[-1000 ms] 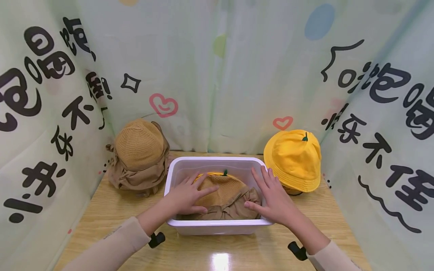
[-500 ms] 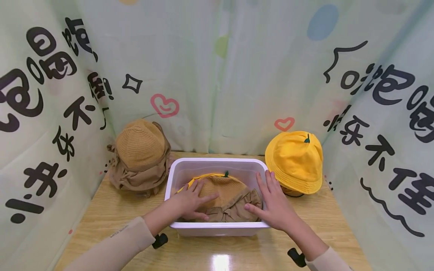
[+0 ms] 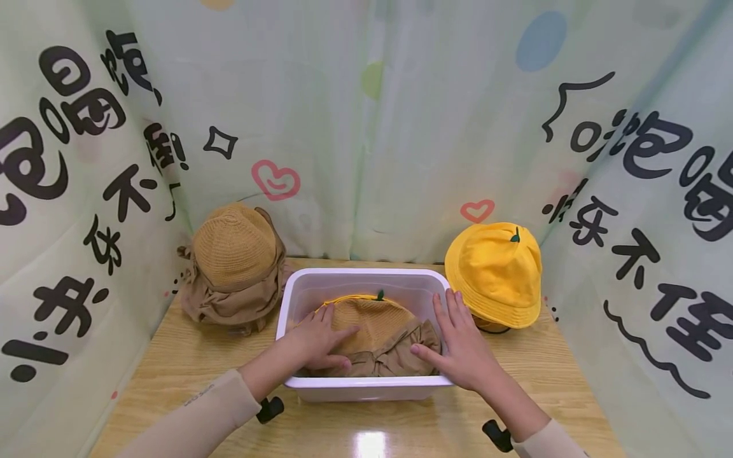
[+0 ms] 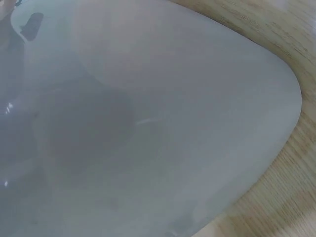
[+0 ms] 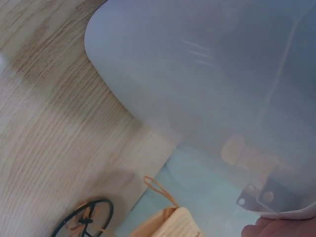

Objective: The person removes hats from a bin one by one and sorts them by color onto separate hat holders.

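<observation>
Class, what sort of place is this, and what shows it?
Possibly a small curtained-off booth for tabletop work: printed curtains on three sides, a wooden table, and a plastic tub holding hats.

The place is closed by a pale greenish cloth (image 3: 424, 159), which hangs at the back and on both sides and shows soft vertical folds. Large black characters (image 3: 657, 146) are printed on the left and right parts. On the back part there are two pink heart outlines (image 3: 276, 185), a blue oval (image 3: 541, 41) and a green spot (image 3: 372, 80). Below is a tabletop (image 3: 189, 356) with light wood grain, and near its front edge of view a bright reflection (image 3: 371, 443) of light shines.
</observation>
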`<state>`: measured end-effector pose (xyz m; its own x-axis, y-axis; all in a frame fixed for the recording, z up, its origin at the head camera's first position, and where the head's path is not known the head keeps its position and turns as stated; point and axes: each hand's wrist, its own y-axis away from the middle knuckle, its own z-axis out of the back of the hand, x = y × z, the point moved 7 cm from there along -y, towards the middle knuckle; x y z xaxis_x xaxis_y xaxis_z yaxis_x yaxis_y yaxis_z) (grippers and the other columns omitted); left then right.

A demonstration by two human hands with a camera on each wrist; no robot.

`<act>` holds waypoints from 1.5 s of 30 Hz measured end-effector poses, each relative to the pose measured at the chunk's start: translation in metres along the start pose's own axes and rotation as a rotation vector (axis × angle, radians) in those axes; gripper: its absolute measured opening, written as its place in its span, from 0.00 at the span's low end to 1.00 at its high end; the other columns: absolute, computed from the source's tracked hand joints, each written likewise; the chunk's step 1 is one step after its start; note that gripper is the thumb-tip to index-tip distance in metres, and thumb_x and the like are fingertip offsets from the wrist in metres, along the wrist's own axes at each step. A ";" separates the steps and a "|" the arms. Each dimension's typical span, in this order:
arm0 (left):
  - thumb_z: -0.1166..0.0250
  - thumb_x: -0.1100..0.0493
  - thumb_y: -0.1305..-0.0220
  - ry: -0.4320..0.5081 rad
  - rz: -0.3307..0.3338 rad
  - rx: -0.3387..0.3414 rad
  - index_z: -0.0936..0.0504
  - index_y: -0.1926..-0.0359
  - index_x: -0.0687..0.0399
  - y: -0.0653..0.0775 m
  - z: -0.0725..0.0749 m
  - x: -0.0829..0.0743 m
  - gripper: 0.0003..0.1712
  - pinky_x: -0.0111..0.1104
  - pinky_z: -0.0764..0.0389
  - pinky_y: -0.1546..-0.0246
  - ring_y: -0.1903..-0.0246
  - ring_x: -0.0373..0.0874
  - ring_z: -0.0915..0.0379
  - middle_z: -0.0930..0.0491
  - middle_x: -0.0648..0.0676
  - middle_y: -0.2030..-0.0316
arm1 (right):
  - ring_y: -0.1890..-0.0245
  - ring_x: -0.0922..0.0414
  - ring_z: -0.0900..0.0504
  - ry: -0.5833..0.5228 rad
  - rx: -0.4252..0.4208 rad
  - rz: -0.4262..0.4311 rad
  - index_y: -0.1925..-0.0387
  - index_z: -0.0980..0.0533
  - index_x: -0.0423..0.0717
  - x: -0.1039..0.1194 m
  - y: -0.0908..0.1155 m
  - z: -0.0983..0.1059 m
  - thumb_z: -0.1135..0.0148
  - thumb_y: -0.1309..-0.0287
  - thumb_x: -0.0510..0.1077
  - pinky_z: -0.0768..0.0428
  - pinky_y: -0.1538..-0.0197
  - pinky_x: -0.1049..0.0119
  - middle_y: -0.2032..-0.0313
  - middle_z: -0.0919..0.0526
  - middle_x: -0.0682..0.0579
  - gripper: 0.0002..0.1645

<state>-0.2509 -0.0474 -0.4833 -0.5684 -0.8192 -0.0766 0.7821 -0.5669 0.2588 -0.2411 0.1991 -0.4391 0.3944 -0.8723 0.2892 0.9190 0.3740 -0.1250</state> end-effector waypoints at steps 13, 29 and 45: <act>0.32 0.37 0.39 -0.024 -0.042 -0.170 0.19 0.41 0.42 -0.006 0.014 -0.005 0.29 0.51 0.23 0.49 0.46 0.64 0.30 0.28 0.70 0.42 | 0.23 0.36 0.61 -0.007 0.005 -0.025 0.22 0.54 0.40 -0.006 0.004 0.001 0.43 0.42 0.75 0.51 0.26 0.38 0.22 0.61 0.36 0.64; 0.30 0.46 0.39 0.085 0.043 -0.209 0.20 0.48 0.40 -0.004 0.022 0.001 0.19 0.45 0.21 0.68 0.60 0.54 0.27 0.26 0.62 0.58 | 0.22 0.39 0.64 -0.013 -0.008 -0.020 0.22 0.53 0.41 -0.006 0.006 0.005 0.42 0.42 0.74 0.50 0.27 0.37 0.22 0.62 0.36 0.63; 0.37 0.69 0.39 0.393 -0.289 -0.731 0.14 0.60 0.48 0.012 0.058 0.001 0.12 0.26 0.25 0.69 0.68 0.35 0.28 0.24 0.46 0.64 | 0.23 0.36 0.62 -0.031 -0.023 0.004 0.22 0.52 0.39 -0.003 0.002 0.001 0.41 0.42 0.73 0.48 0.27 0.37 0.22 0.60 0.35 0.62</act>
<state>-0.2571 -0.0504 -0.4245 -0.7454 -0.5298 -0.4046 0.6657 -0.5602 -0.4929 -0.2407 0.2029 -0.4390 0.3979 -0.8604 0.3183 0.9174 0.3697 -0.1477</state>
